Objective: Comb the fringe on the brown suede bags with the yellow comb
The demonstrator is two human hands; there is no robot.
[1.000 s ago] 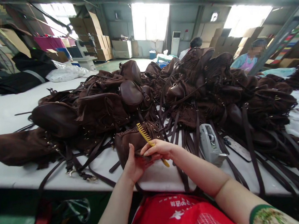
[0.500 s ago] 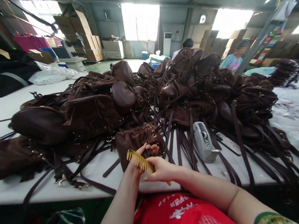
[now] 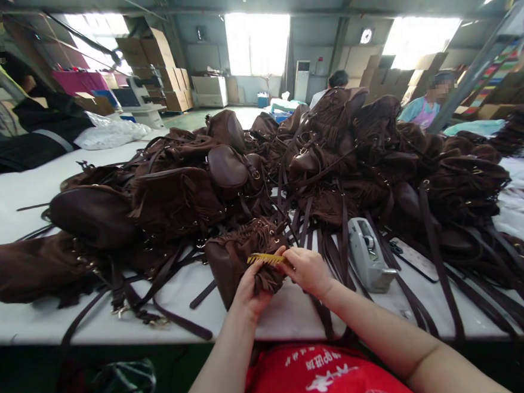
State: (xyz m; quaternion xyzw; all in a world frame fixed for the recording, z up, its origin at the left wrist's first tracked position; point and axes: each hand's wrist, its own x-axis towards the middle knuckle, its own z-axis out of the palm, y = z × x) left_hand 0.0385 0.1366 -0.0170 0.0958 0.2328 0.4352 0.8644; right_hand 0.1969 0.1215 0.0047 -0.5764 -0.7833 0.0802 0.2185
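A small brown suede fringed bag [image 3: 234,252] lies at the near edge of the white table [image 3: 15,196]. My left hand [image 3: 251,288] is closed on the fringe at the bag's front. My right hand [image 3: 306,269] is closed on the handle end of a yellow comb [image 3: 265,258], which lies flat across the fringe with its teeth in the tassels. Both hands touch the bag just in front of my red apron [image 3: 322,378].
A big heap of brown fringed bags [image 3: 322,156] and long straps covers the table behind. A grey tape dispenser [image 3: 367,254] stands to the right of my hands. Two people [image 3: 430,104] sit beyond the heap. Cardboard boxes [image 3: 163,65] are stacked at the back.
The comb has swung from upright, down past my left wrist, to lie level in the bag's fringe. My right hand has moved forward onto the bag.
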